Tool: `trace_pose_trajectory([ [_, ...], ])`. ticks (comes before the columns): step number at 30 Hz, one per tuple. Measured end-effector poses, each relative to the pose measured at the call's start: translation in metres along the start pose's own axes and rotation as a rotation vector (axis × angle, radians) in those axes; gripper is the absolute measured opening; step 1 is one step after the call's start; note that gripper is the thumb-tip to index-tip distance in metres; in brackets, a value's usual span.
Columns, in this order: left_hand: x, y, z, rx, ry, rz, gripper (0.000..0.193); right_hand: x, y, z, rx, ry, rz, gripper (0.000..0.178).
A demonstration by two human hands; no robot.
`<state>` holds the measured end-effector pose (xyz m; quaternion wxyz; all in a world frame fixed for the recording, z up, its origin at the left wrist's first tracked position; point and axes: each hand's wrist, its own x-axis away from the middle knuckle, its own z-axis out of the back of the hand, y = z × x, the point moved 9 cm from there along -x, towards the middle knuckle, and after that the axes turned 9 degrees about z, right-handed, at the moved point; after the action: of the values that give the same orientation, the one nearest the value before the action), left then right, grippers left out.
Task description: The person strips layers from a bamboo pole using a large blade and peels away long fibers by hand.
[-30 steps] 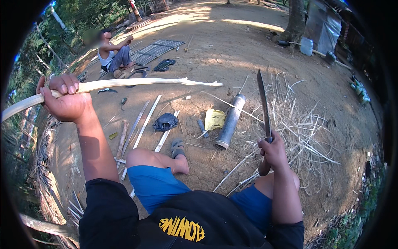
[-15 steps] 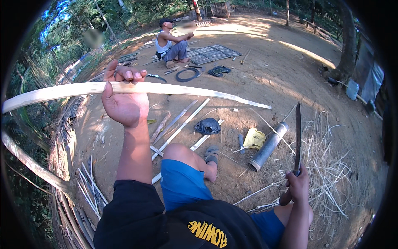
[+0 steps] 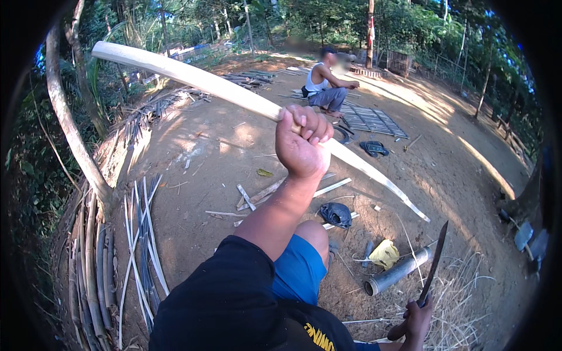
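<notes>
My left hand (image 3: 302,140) is raised in front of me, its fingers wrapped round a long pale bamboo strip (image 3: 193,77). The strip slants from the upper left down to the right, and its thinner end hangs over the ground. Low on the right, my right hand (image 3: 417,319) grips the handle of a machete (image 3: 435,263), whose dark blade points up. Beside the blade lies a grey bamboo tube (image 3: 401,271). A yellow piece of material (image 3: 384,254) rests next to the tube, and a black plastic bag (image 3: 335,214) sits nearer my knee.
Thin pale shavings (image 3: 462,310) lie heaped by my right hand. Split strips (image 3: 140,234) and poles (image 3: 91,263) are piled at left, near a leaning trunk (image 3: 76,128). Farther off, a person (image 3: 325,85) squats by a slatted bamboo panel (image 3: 374,120). Sandals (image 3: 374,148) lie closer.
My view has turned left. The left hand has closed its fingers round the strip, which now tilts down to the right instead of lying nearly level. The right hand still holds the machete.
</notes>
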<state>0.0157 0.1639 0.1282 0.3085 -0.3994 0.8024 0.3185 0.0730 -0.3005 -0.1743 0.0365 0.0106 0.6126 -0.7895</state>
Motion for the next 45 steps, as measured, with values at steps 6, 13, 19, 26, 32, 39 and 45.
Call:
trace_pose_trajectory([
  [6,0.000,-0.039,-0.009,0.114,0.028,-0.007,0.032,-0.008,0.007,-0.006,0.012,-0.048,0.014,0.043],
  [13,0.040,-0.111,-0.017,0.223,0.066,0.121,0.028,-0.004,0.010,0.013,-0.014,0.083,0.024,0.045],
  [19,0.092,-0.157,-0.027,0.152,0.045,0.278,0.033,0.004,-0.003,0.047,0.067,0.204,0.017,0.049],
  [26,0.154,-0.144,-0.014,0.036,-0.126,0.395,0.050,0.015,-0.007,0.044,0.284,0.268,0.200,0.065],
  [32,0.167,-0.118,-0.041,-0.024,-0.263,0.394,0.051,0.018,-0.010,0.032,0.343,0.201,0.041,0.069],
  [39,0.120,-0.058,-0.068,0.084,-0.270,0.216,0.047,0.025,0.012,0.019,0.342,0.181,-0.089,0.066],
  [45,0.125,-0.114,-0.027,-0.266,0.367,0.066,0.071,0.028,0.018,0.025,0.258,0.223,-0.059,0.064],
])
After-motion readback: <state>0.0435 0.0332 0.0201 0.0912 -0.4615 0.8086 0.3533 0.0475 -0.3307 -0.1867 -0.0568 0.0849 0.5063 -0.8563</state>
